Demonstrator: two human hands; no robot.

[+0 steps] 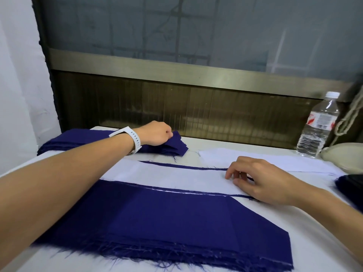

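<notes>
A stack of navy blue fabric pieces (78,140) lies at the back left of the white table (324,242). My left hand (157,135), with a white watch on the wrist, reaches over it and pinches the top piece at the stack's right end (179,146). A large navy fabric piece (172,222) with a frayed front edge lies flat near me. Across its upper part lies a white strip (176,176). My right hand (261,179) rests on that white strip with loosely curled fingers, fingertips touching it.
A clear plastic water bottle (318,124) stands at the back right beside a pale cloth bag with a cord (343,156). Another white strip (255,159) lies behind my right hand. Dark fabric (351,191) sits at the right edge. A metal-framed window panel rises behind the table.
</notes>
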